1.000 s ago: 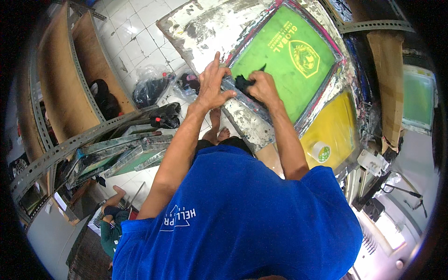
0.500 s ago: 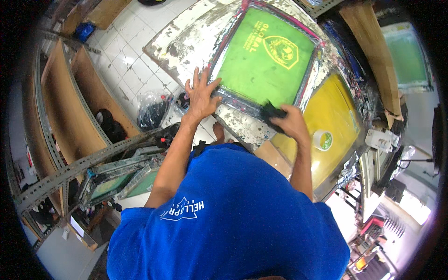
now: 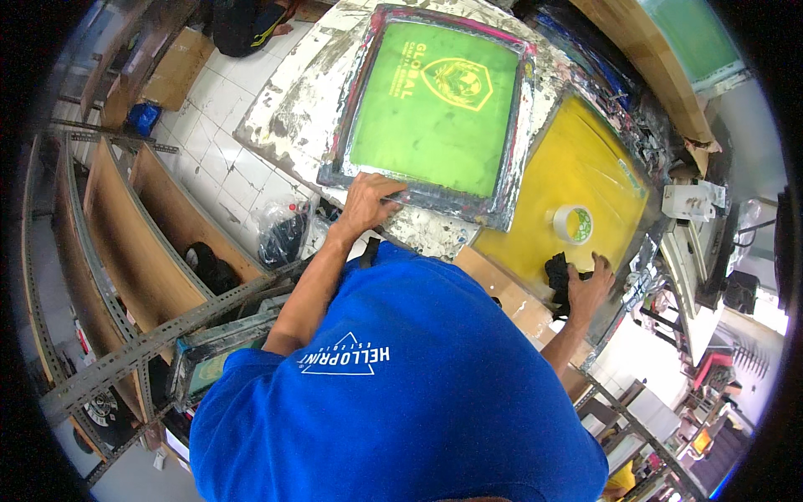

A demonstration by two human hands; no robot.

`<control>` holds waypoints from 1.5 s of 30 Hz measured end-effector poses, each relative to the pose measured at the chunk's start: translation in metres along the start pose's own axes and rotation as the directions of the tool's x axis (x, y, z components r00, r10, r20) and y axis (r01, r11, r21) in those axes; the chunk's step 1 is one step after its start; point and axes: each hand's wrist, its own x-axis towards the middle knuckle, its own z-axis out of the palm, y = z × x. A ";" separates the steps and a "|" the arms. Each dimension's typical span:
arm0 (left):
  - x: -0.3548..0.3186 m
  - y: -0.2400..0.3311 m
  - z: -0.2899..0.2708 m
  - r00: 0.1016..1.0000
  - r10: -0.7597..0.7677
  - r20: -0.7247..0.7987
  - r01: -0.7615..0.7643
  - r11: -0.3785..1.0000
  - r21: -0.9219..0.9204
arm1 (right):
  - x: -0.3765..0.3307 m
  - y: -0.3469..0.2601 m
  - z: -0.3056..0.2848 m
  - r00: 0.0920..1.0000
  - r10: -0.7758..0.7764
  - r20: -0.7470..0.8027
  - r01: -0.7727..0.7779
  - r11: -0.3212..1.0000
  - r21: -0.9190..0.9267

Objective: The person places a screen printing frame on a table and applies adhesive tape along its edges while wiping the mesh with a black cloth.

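A screen printing frame with green mesh and a yellow shield design lies on the paint-stained table. My left hand is closed over its near edge, towards the left corner, fingers curled on the dark rim. Over the yellow sheet to the right, my right hand has its thumb and fingers apart. A crumpled black cloth lies against the outside of that thumb, not between the fingers. Just beyond the cloth sits a roll of tape.
Metal-framed shelving with wooden boards stands on the left, more screens leaning below. A plastic bag rests on the tiled floor. A cardboard piece lies at the table's near edge. Another person's dark-clothed leg shows top left.
My right hand has moved right and nearer, from the frame's near edge to the yellow sheet, and its fingers have parted from the black cloth. My left hand's spread fingers have curled onto the frame.
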 end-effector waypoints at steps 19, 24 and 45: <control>0.073 0.068 -0.064 0.986 -0.162 0.036 0.160 0.876 -0.456 | 0.053 -0.127 -0.030 0.911 -0.383 0.153 0.235 0.788 0.569; 0.101 0.098 -0.061 0.982 0.001 0.186 0.127 0.729 -0.673 | 0.049 -0.190 -0.047 0.751 -0.649 0.121 0.441 0.630 0.640; 0.052 0.054 -0.082 0.731 -0.680 -0.054 0.509 0.597 -0.620 | 0.061 -0.222 -0.025 0.694 -0.715 0.089 0.512 0.576 0.638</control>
